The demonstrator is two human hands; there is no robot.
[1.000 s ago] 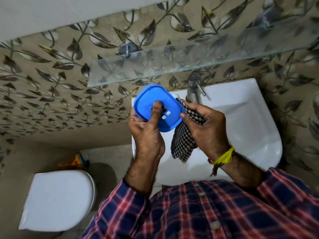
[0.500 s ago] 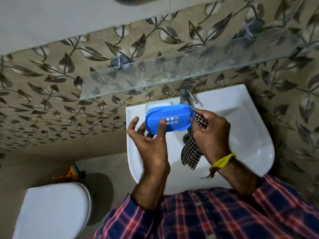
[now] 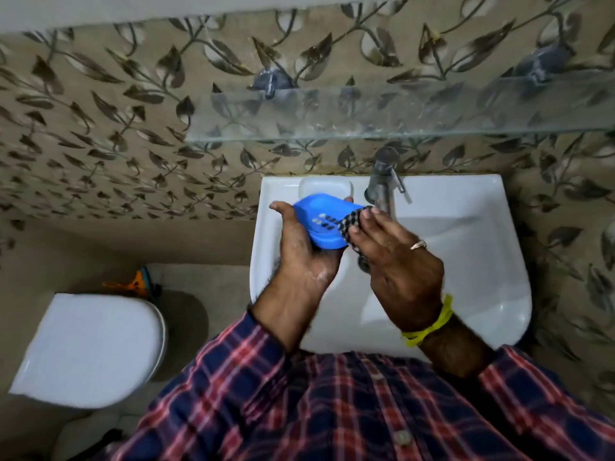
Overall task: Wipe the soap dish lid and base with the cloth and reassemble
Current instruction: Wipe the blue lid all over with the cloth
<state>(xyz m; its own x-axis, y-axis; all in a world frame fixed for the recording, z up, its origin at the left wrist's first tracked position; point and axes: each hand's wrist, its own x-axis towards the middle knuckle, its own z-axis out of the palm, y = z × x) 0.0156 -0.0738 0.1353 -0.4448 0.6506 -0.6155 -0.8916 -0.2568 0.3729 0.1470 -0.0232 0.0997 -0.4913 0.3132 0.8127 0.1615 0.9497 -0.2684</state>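
1. Blue soap dish part [image 3: 324, 221] held above the left rear corner of the white washbasin [image 3: 472, 261]; whether lid or base cannot be told; slotted face turned up toward the camera; long axis running roughly left to right, right end tilted slightly lower and nearer the tap [image 3: 382, 184].
2. Cradled in the left hand [image 3: 304, 257]; palm under the near edge, fingers curled round the far side with one fingertip showing past the far rim, thumb stretched out to the left and touching nothing.
3. Checked black-and-white cloth [image 3: 354, 222] pressed against the right end of the blue part; covering the slots nearest that end; a small bit of cloth hanging below the hand over the bowl.
4. Right hand [image 3: 399, 261] lying over the cloth; fingers fairly straight and flat, pressing it onto the blue part rather than clenched; ring on one finger, yellow thread [image 3: 429, 327] round the wrist.
5. Pale translucent soap dish piece [image 3: 324, 188] resting on the basin ledge behind the blue part, just left of the tap; contents impossible to make out.
6. Basin bowl holding nothing visible apart from the drain, mostly hidden by the hands.
7. Glass shelf [image 3: 399, 118] on the leaf-patterned wall above; closed white toilet lid [image 3: 90, 347] at lower left; plaid sleeves at the bottom.
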